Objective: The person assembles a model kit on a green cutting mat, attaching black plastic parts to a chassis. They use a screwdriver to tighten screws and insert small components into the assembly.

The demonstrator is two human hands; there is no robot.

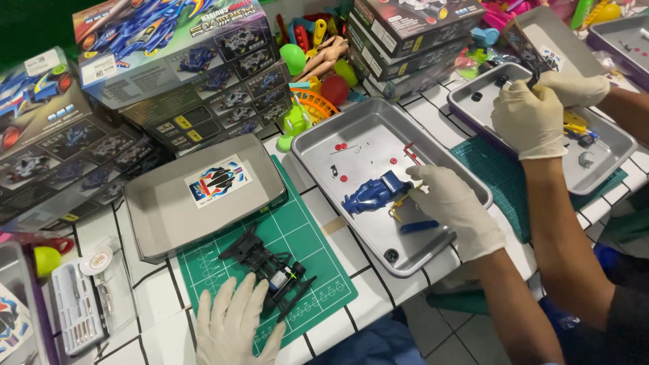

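The left hand (238, 326), in a pale glove, lies flat with its fingers spread on the green cutting mat (318, 233), its fingertips touching the near end of a black toy-car chassis (270, 266) that rests on the mat. The right hand (454, 208), also gloved, reaches into the metal tray (318, 145) beside the mat; its fingers are curled down over small yellow parts (399, 206), but whether it pinches any of them cannot be told. Just left of that hand in the tray lies a blue toy-car body shell (374, 192), with a blue stick-like part (419, 226) below the hand and a few small red parts (341, 146) and a black wheel (391, 255) scattered around. Left of the tray, an upturned grey box lid (162, 216) with a car sticker overlaps the mat's far edge. Behind it stand stacked toy-car kit boxes (182, 61). To the right, another person's 2 gloved hands (541, 108) work over a second metal tray (612, 145) holding a yellow toy piece (574, 125).
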